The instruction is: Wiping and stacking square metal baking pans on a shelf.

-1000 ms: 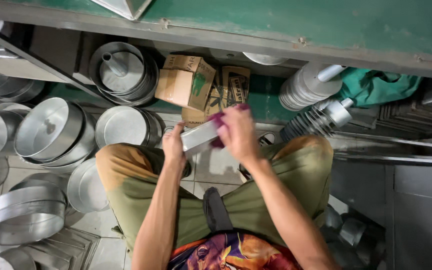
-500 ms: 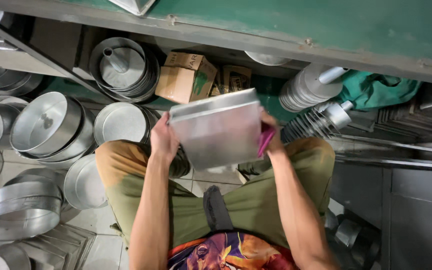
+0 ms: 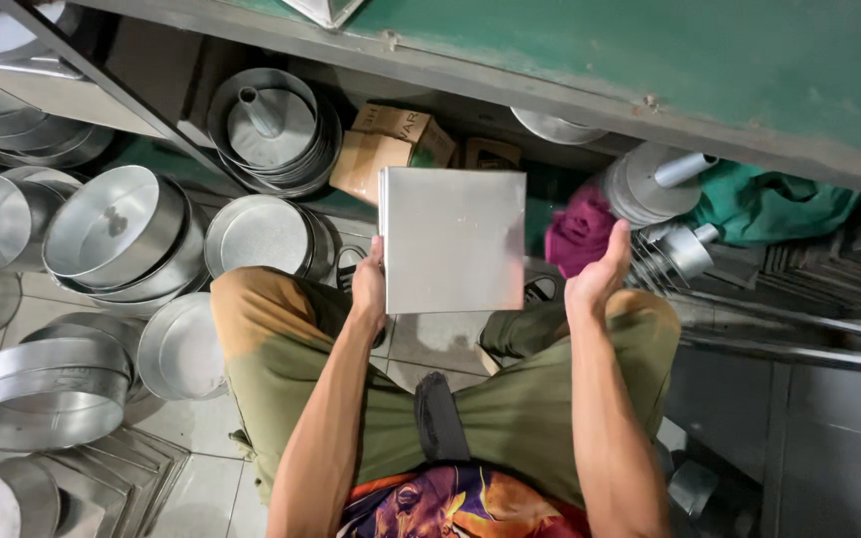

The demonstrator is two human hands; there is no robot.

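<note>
I sit with both arms stretched out over my knees. My left hand [image 3: 369, 284] grips the lower left edge of a square, shiny metal pan [image 3: 453, 239], held up with its flat bottom facing me. My right hand [image 3: 598, 274] is off the pan, just to its right, and holds a crumpled magenta cloth [image 3: 578, 231] between fingers and palm. A gap of a few centimetres separates the cloth from the pan's right edge.
Round metal cake tins [image 3: 117, 234] stand stacked on the tiled floor at left. Tube pans [image 3: 273, 130] and cardboard boxes [image 3: 391, 149] sit on a low shelf under a green table edge [image 3: 650, 60]. More tins [image 3: 650, 184] and a green cloth [image 3: 764, 204] lie at right.
The pan has turned from edge-on to flat side toward me and squared up. My right hand with the cloth has come off it and moved to the right.
</note>
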